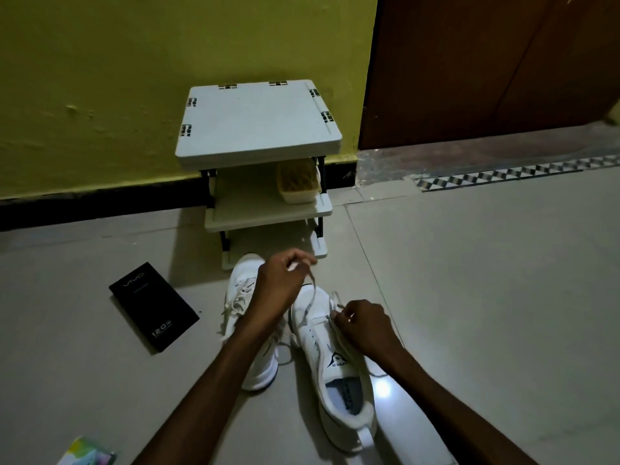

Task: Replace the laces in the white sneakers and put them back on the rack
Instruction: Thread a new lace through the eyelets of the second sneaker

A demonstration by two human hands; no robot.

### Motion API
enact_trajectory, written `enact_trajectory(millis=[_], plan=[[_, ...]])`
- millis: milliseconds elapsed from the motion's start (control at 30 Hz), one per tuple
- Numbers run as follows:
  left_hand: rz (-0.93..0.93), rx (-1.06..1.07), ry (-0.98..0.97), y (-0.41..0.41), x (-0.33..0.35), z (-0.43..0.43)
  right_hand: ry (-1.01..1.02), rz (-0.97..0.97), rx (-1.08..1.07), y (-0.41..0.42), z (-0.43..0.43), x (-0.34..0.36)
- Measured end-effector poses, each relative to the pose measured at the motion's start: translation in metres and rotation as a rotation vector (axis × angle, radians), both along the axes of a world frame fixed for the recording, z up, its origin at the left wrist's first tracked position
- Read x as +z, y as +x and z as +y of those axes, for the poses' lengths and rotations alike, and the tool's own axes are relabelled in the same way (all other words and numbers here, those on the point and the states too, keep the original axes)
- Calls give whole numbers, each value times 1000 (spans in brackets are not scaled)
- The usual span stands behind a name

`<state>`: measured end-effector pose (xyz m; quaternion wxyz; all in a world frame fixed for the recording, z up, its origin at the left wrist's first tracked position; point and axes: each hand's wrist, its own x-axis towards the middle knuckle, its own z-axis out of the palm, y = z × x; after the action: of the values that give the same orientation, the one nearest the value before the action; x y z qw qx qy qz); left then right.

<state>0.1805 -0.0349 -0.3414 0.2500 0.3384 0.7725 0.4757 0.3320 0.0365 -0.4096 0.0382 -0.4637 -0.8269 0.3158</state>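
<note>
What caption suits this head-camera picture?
Left hand and right hand pinch a pale lace on a white sneaker before the white rack.

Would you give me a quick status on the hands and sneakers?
Left hand pinching lace, pulled up. Right hand pinching lace at eyelets of right sneaker. Left sneaker alongside, laces in. Rack ahead, path unobstructed.

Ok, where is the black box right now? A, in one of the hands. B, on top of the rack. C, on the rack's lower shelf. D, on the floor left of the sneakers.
D: the black box lies flat on the floor, beside the left sneaker.
</note>
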Motion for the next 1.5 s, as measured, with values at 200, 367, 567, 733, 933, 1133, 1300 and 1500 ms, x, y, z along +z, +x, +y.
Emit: enact_trajectory(millis=[200,367,567,733,933,1133,1300,1500], plan=[[425,-247,-631,12,-33,-15,-92,178,-158,-10,2,-11],[442,-202,-713,25,-53,-14,-155,183,-170,-11,8,-18],[411,-200,-713,24,-62,-11,-321,281,-280,-10,7,-23],[462,-200,-752,26,-61,-12,-501,365,-423,-7,6,-27],[406,-206,-656,19,-50,-12,-480,310,-193,3,16,-18],[129,-174,-263,6,3,-14,-240,261,-63,-1,23,37],[133,-316,-106,-3,60,-14,-142,466,65,-18,29,109],[168,-351,-12,-15,121,-7,-183,268,463,-41,29,164]])
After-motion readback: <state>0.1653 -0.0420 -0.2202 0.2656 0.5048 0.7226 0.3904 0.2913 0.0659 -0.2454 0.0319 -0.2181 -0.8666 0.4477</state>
